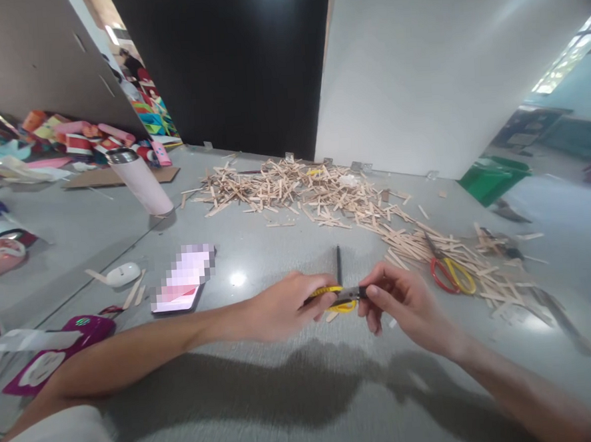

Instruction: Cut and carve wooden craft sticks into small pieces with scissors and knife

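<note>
My left hand (285,308) is wrapped round yellow-and-black handled pliers (350,294), their metal head pointing right. My right hand (400,301) pinches a small dark piece (363,291) at the tip of that head; its kind cannot be made out. Below the metal part shows a yellow curved part (344,307), partly hidden by my left fingers. Just beyond my hands a thin black stick (339,262) lies on the grey table (266,396). To the right of my right hand are scissors (452,275) with red and yellow handles, lying among wooden sticks.
A heap of flat wooden sticks (293,188) spreads along the back and right. On the left are a phone (184,281), a white mouse (123,274), a pink bottle (143,183) and a purple item (77,341). Upright panels (236,64) stand behind; a green bin (493,179) is at right.
</note>
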The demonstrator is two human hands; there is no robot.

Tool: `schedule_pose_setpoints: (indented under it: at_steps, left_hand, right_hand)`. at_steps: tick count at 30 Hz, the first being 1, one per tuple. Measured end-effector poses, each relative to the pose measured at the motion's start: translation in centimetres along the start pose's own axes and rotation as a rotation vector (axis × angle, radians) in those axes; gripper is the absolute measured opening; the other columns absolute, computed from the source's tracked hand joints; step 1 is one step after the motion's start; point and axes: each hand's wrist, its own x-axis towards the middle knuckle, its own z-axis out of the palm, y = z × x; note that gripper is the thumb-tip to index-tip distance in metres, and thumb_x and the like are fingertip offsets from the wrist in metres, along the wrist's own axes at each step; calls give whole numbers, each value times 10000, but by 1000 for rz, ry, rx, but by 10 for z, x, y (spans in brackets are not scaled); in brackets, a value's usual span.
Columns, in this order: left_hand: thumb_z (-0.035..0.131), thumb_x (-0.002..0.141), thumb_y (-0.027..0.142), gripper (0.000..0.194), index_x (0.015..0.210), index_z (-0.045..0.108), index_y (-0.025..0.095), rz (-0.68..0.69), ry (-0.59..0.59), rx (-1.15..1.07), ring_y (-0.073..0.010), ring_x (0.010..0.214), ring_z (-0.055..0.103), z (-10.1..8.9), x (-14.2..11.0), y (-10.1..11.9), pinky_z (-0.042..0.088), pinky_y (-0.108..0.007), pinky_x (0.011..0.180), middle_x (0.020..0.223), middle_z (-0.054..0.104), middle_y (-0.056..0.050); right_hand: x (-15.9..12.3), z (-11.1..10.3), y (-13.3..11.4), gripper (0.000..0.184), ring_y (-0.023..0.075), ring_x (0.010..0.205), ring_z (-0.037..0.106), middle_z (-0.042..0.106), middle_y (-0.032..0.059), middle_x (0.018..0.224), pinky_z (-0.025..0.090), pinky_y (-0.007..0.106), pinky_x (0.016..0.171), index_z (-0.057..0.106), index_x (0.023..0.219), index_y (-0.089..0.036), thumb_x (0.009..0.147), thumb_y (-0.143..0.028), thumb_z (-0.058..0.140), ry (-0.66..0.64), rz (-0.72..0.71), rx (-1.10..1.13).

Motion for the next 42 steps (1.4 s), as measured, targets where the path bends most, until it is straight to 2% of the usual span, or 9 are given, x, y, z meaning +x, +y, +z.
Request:
schedule_pose_setpoints:
  at_steps: [6,13,21,26,32,36,39,42]
  left_hand:
    - [472,1141,373,354,920,661,170,2,-7,-12,-108,610,545,-2,1,-2,370,-229,589,733,666,15]
    - [482,1127,341,343,948,707,154,19,17,46,-99,580,526,-5,3,-6,330,-235,575,724,675,6]
    - [485,1122,281,306,891,654,175,67,11,51,-94,576,487,-3,1,-4,321,-240,586,709,625,32]
    - [469,1135,356,344,903,648,176,4,43,63,-111,570,522,-1,-1,0,313,-255,576,697,639,16]
    - [457,1132,364,317,920,618,192,-100,9,118,-133,588,546,3,-4,4,310,-268,582,667,606,24]
    - [464,1141,409,360,866,575,205,-106,-12,41,-127,569,544,2,-5,8,319,-261,572,662,601,30]
    - [465,1146,441,394,834,536,210,-101,-23,2,-116,554,520,2,-6,9,310,-258,568,653,575,40]
    - [466,1139,404,363,830,495,217,-87,33,90,-116,562,437,4,-9,10,260,-275,572,639,491,57]
  right_hand:
    - [1,-3,1,311,120,512,710,793,37,735,570,210,496,666,977,-179,1071,-466,738,-31,-17,-60]
    - [2,-2,3,313,135,530,730,801,44,750,590,228,515,666,991,-188,1066,-483,740,1,-53,-93]
    - [3,3,8,362,146,520,741,815,58,752,616,241,512,638,958,-188,1077,-522,714,-24,8,44]
    - [0,6,9,322,153,536,739,821,65,775,626,263,527,642,994,-195,1074,-496,727,5,-20,3]
    - [-2,6,8,344,165,541,738,822,73,783,617,279,533,635,993,-200,1065,-524,726,-29,22,-33]
    - [-5,6,11,303,148,544,727,807,52,779,594,257,537,634,1011,-201,1083,-485,712,-51,6,-5]
    - [-7,7,11,276,140,569,728,801,44,789,592,249,560,635,1030,-202,1095,-461,702,-53,5,-15]
    - [-7,8,6,309,149,598,746,810,52,809,612,260,585,638,1077,-199,1076,-495,724,-68,38,-13]
